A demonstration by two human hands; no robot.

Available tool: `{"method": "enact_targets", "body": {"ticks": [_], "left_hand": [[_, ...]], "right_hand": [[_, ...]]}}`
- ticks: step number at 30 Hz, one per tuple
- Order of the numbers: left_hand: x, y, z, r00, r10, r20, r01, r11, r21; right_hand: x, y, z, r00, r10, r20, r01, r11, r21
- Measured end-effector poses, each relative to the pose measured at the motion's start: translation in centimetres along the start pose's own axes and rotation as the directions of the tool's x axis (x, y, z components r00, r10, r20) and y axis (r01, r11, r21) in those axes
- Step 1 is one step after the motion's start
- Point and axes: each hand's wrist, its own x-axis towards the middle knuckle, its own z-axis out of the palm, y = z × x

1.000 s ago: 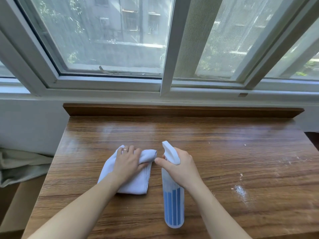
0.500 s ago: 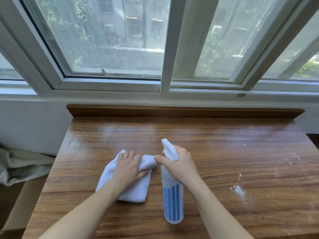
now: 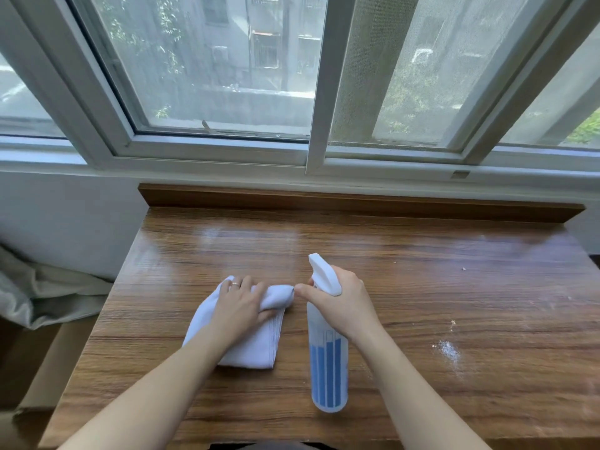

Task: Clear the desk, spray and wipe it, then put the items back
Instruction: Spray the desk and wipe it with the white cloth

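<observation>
The right hand [image 3: 345,308] has its fingers clenched round the neck of the spray bottle [image 3: 328,362], upright on the table [image 3: 454,254]; it looks light, rigid plastic, best held there. The left hand [image 3: 242,308] presses flat, fingers curled over a soft, limp white cloth [image 3: 253,349] just beside it

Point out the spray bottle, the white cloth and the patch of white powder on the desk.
spray bottle [image 3: 328,368]: head view, on its blue-striped lower body.
white cloth [image 3: 251,352]: head view, on its folded near end.
white powder [image 3: 448,349]: head view, on the patch's middle.

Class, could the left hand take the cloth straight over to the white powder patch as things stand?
Probably not directly: the spray bottle, held by the right hand, lies between the cloth under the left hand and the powder patch.
</observation>
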Motion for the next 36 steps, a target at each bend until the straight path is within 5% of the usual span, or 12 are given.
{"method": "enact_targets", "body": {"ticks": [5, 16, 36], "left_hand": [[0.2, 0.8, -0.5, 0.997, -0.080, 0.018, 0.079, 0.997, 0.007], [-9.1, 1.9, -0.2, 1.000, 0.021, -0.013, -0.022, 0.997, -0.074], [-6.8, 0.5, -1.3, 1.000, 0.030, -0.005, -0.030, 0.995, -0.092]], "right_hand": [[-0.9, 0.3, 0.2, 1.000, -0.002, 0.024, 0.002, 1.000, 0.006], [-2.2, -0.8, 1.3, 1.000, -0.018, -0.002, 0.018, 1.000, 0.004], [-7.9, -0.8, 4.4, 0.989, 0.095, -0.113, -0.090, 0.995, 0.047]]}}
